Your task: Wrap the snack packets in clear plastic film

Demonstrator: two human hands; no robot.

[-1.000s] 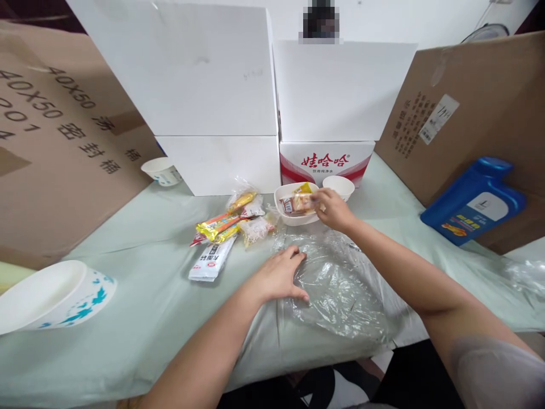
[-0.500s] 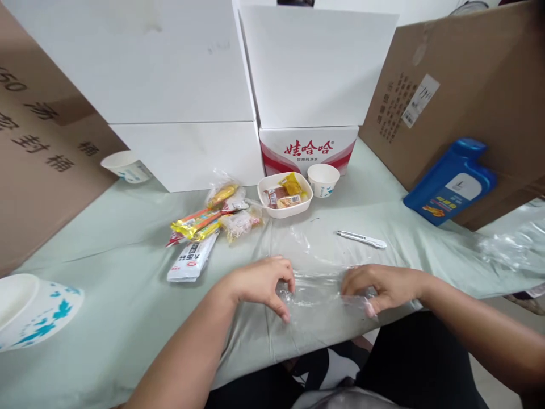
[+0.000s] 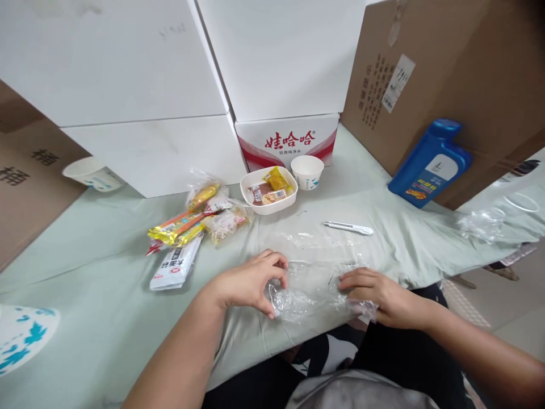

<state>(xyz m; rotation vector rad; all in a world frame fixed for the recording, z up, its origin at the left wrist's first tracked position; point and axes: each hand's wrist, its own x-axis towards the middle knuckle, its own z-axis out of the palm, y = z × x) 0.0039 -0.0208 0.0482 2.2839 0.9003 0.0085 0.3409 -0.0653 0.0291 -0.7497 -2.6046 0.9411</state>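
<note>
Left hand (image 3: 251, 281): yours is curved in a C at the film's left end, thumb and fingers standing apart with crumpled plastic in the gap.
Right hand (image 3: 378, 294): your fingers lie over the film's other end, plastic bunched beneath them; you cannot tell from here whether they pinch it.
Clear plastic film (image 3: 309, 284): between your hands, near the front edge of the green tablecloth (image 3: 106, 295). A second ago it was spread wider; now it is rumpled and drawn in, so your work seems to centre on it.
White noodle packet (image 3: 174, 267): beyond your left hand, beside yellow snack packs (image 3: 174, 228) and a clear food bag (image 3: 225, 224).
Utility knife (image 3: 348, 228): lying just past the film, in plain sight; a second ago it was mostly hidden.
White tray (image 3: 272, 210): beyond the film, holding a yellow sachet (image 3: 276, 177) and other packets. Your right hand was at it a second ago; now both hands are well apart from it, which suggests the tray needs no handling at this moment.
Paper cup (image 3: 307, 173): just beside the tray, upright.
Water carton (image 3: 293, 142): behind both, carrying white boxes.
</note>
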